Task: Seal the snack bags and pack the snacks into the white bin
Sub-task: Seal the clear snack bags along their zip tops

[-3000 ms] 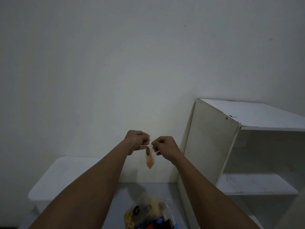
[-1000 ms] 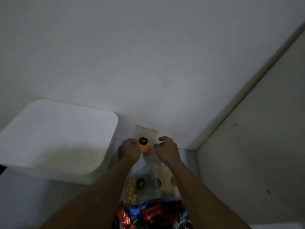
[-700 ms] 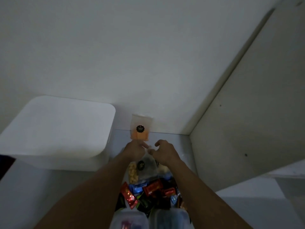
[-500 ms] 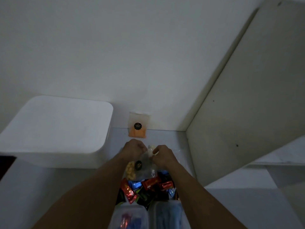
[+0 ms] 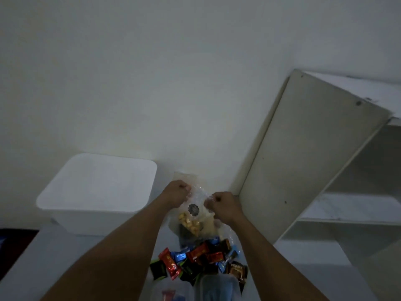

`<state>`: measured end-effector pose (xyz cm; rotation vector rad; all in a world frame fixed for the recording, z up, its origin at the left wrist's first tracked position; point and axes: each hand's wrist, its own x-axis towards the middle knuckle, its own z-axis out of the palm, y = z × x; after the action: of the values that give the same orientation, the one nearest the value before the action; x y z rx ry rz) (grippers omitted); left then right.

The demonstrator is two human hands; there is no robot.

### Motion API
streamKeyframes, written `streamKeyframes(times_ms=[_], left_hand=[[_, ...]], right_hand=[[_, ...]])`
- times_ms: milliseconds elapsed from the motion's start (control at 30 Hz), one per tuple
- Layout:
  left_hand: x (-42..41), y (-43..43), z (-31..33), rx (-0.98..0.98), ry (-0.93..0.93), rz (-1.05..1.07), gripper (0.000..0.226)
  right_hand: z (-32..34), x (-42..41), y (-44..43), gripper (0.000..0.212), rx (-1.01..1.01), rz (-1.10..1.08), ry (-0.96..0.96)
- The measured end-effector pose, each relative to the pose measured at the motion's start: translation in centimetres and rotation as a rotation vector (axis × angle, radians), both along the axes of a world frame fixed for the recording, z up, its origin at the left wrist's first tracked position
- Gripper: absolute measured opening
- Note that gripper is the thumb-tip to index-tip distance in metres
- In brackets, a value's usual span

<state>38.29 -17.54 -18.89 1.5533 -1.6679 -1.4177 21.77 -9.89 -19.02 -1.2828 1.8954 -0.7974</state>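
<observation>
Both hands hold up a clear snack bag [image 5: 196, 203] with a round dark sticker and yellow snack pieces at its bottom. My left hand [image 5: 176, 193] pinches its top left corner and my right hand [image 5: 223, 205] pinches its top right corner. Behind the bag, another clear snack bag [image 5: 184, 177] leans against the wall, mostly hidden by the hands. The white bin [image 5: 97, 185] stands to the left on the table. A pile of small wrapped candies [image 5: 199, 260] in red, blue and black lies below the hands.
A white shelf unit [image 5: 308, 159] stands at the right, its side panel close to my right hand. Two clear plastic containers [image 5: 214, 287] sit at the bottom edge. The wall [image 5: 152, 83] is right behind the table [image 5: 54, 257].
The orange snack bag was held up, then set against the wall. Both hands dropped to the pile, took the bag with yellow pieces and lifted it.
</observation>
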Motion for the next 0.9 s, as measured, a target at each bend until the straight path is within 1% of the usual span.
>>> streamKeyframes(times_ms=[67, 133, 267, 433, 567, 733, 833, 900], left_hand=[[0.1, 0.5, 3.0, 0.069, 0.085, 0.006, 0.012], [0.0, 0.8, 5.5, 0.076, 0.135, -0.038, 0.012], [-0.5, 1.4, 10.1, -0.011, 0.237, -0.024, 0.016], [-0.8, 1.9, 14.8, -0.089, 0.344, 0.013, 0.022], [-0.8, 1.9, 17.1, -0.132, 0.427, 0.027, 0.017], [-0.4, 2.0, 18.7, -0.208, 0.471, 0.047, 0.021], [-0.1, 2.0, 19.4, -0.318, 0.454, 0.080, 0.014], [0.1, 2.2, 19.8, -0.348, 0.447, 0.067, 0.014]], right_hand=[[2.9, -0.4, 0.1, 0.013, -0.089, -0.046, -0.094], [5.8, -0.9, 0.1, 0.011, -0.159, -0.080, -0.154], [10.6, -1.6, 0.0, 0.012, -0.262, -0.068, -0.142], [15.6, -1.8, 0.1, 0.013, -0.381, -0.047, -0.177], [18.3, -1.9, 0.1, 0.010, -0.441, 0.002, -0.144], [20.1, -1.3, -0.2, 0.008, -0.464, 0.043, -0.112], [20.7, -0.5, -0.2, 0.008, -0.464, 0.067, -0.150], [21.0, -0.2, -0.3, 0.009, -0.469, 0.089, -0.148]])
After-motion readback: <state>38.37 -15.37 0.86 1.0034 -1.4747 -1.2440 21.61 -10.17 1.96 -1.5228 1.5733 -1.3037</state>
